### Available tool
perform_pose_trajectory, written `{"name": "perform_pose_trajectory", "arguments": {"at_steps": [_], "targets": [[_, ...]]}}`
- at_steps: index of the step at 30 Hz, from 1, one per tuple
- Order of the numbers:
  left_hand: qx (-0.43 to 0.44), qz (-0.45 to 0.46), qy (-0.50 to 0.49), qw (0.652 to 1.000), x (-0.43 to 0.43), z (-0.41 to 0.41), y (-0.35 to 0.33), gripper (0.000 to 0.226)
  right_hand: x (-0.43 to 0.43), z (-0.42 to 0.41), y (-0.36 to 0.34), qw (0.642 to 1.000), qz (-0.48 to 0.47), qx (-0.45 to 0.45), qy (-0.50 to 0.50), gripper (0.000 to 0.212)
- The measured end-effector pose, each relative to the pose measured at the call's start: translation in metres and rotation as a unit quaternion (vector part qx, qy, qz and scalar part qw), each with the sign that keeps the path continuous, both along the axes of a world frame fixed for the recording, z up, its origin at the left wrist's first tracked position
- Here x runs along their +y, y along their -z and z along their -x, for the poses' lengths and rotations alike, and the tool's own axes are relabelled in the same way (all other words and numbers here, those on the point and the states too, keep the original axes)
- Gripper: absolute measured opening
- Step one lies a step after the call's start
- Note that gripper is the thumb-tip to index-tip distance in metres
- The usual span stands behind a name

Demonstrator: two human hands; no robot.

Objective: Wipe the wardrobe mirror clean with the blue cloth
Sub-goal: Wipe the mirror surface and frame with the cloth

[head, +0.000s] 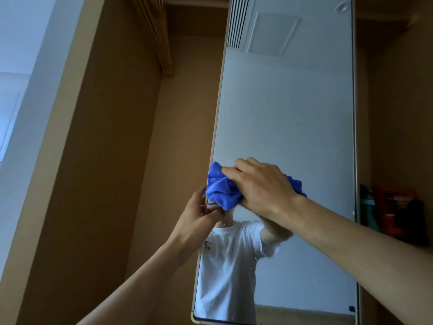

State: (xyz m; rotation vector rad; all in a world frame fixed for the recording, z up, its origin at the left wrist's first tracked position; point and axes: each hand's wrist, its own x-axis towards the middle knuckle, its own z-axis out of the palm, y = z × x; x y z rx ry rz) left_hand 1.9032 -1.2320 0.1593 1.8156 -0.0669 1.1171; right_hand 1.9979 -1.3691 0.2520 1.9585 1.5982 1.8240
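A tall wardrobe mirror [288, 118] in a thin pale frame fills the middle and right of the view. My right hand [260, 186] presses a bunched blue cloth [222, 187] against the glass near the mirror's left edge, at about mid-height. My left hand [196, 212] grips that left edge of the mirror just below the cloth, fingers wrapped around the frame. Small droplets or specks dot the glass below the cloth. The mirror reflects a person in a white T-shirt and a ceiling with a vent.
An open brown wardrobe bay [145, 160] with a rail at the top lies left of the mirror. Right of it, a shelf holds red and teal items [396, 212]. A pale wall [21, 90] is at far left.
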Motion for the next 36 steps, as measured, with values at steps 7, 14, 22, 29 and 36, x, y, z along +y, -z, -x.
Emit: {"name": "perform_pose_trajectory", "arguments": {"at_steps": [7,14,22,29,36], "targets": [[0.029,-0.012,-0.06,0.998,-0.008,0.005,0.0,0.069,-0.026,-0.007,-0.044,0.999,-0.044,0.013,-0.005,0.037],[0.032,-0.03,-0.131,0.99,-0.015,-0.001,0.002,0.072,-0.05,-0.021,-0.082,0.993,-0.107,0.042,0.012,0.021],[0.04,-0.057,-0.217,0.974,-0.019,-0.012,0.006,0.08,-0.055,-0.031,-0.035,0.998,-0.037,0.049,-0.022,0.026],[0.043,-0.048,-0.251,0.966,-0.026,-0.02,0.009,0.084,-0.059,-0.041,-0.006,0.999,0.019,0.035,-0.014,0.034],[0.066,-0.055,-0.254,0.963,-0.025,-0.02,0.008,0.09,-0.079,-0.048,-0.058,0.997,-0.059,0.052,-0.013,0.027]]}}
